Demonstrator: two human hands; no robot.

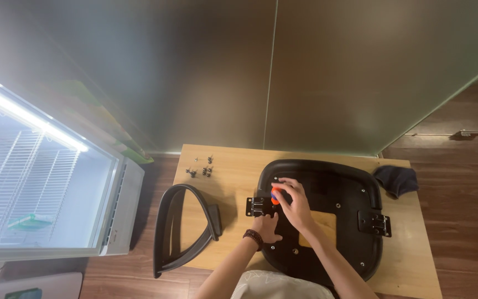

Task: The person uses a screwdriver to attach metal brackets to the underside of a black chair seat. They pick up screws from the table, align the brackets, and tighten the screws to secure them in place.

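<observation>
- Wooden table (233, 166), small, pale, set against grey wall panels.
- Black chair seat base (338, 182) lying underside up on table, right of centre.
- Black armrest (186, 227) resting at table's left edge, overhanging it.
- Right hand (293, 200) over seat's left rim, fingers curled tight round orange-handled screwdriver (275, 196).
- Left hand (268, 226), beaded bracelet at wrist, fingers pressed together beside black metal bracket (258, 207) at seat's left edge.
- Loose screws (201, 169) scattered near table's far left corner.
</observation>
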